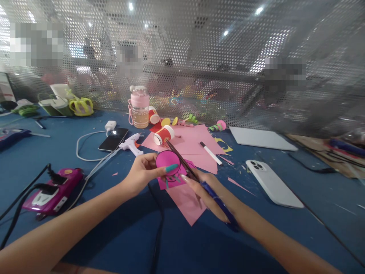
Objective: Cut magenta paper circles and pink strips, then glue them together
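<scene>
My left hand (145, 172) pinches a magenta paper circle (167, 161) with a dark outline between thumb and fingers. Scissors (182, 161) with dark blades and a blue handle are gripped in my right hand (209, 188). Their blades point up and to the left, along the circle's right edge. I cannot tell whether the blades touch the paper. Beneath the circle lies a magenta sheet (162, 184) with drawn curves, partly hidden by my fingers. It overlaps pink paper (191, 213) on the blue table.
Beyond my hands are a red and white paper cup (164, 135), a marker (211, 153), a glue gun (131, 144) and a pink bottle (139, 107). A black phone (114, 139) and magenta power strip (54, 192) are left; a white phone (272, 184) lies right. Perforated metal (182, 49) stands behind.
</scene>
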Motion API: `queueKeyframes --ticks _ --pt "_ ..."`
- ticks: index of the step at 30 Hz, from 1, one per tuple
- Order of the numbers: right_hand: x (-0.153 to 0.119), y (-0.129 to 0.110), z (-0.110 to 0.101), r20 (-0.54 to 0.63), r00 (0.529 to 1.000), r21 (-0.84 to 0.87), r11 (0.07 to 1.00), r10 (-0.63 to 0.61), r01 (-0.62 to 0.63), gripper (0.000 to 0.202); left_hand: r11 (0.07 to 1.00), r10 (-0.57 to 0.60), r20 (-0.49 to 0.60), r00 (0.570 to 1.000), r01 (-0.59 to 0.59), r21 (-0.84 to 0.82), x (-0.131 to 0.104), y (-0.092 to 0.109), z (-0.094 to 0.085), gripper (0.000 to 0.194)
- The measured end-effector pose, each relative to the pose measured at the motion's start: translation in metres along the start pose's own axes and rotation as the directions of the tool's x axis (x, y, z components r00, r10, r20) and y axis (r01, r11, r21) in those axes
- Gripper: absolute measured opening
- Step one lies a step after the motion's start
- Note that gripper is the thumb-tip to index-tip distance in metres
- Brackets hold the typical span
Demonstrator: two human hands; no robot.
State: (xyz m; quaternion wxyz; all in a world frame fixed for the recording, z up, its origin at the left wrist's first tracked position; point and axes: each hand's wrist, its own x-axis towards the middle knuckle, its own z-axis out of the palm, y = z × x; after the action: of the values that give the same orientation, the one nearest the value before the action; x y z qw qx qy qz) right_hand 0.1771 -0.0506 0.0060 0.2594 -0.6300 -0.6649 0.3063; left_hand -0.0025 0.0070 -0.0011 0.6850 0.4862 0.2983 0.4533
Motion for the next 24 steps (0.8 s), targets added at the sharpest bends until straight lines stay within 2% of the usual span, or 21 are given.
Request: queueKeyframes --ticks 6,14,20,24 --pt "0.0005 0.0030 -0.0093 0.069 0.998 0.099 0.995 0.002 -0.009 0.037 1.000 0.002 -0.004 1.000 -0.002 -0.003 0.0023 0.0021 -0.0018 0.023" --pt "-0.0004 0.0033 -0.0053 0.138 0.990 0.180 0.984 -0.010 -0.015 0.039 1.000 0.004 0.015 1.000 -0.004 0.005 0.0029 0.0006 -0.0036 0.024" --pt "-0.0022 -0.0032 -0.0067 0.156 0.988 0.255 0.967 -0.016 -0.025 0.040 0.999 -0.035 0.068 0.997 0.035 -0.012 0.0034 -0.0016 -0.0053 0.023" --pt "-0.0020 0.0005 -0.0068 0.180 0.983 0.260 0.965 -0.026 -0.022 0.037 0.999 -0.048 0.073 0.996 0.049 -0.020 0.0031 -0.0005 -0.0051 0.023"
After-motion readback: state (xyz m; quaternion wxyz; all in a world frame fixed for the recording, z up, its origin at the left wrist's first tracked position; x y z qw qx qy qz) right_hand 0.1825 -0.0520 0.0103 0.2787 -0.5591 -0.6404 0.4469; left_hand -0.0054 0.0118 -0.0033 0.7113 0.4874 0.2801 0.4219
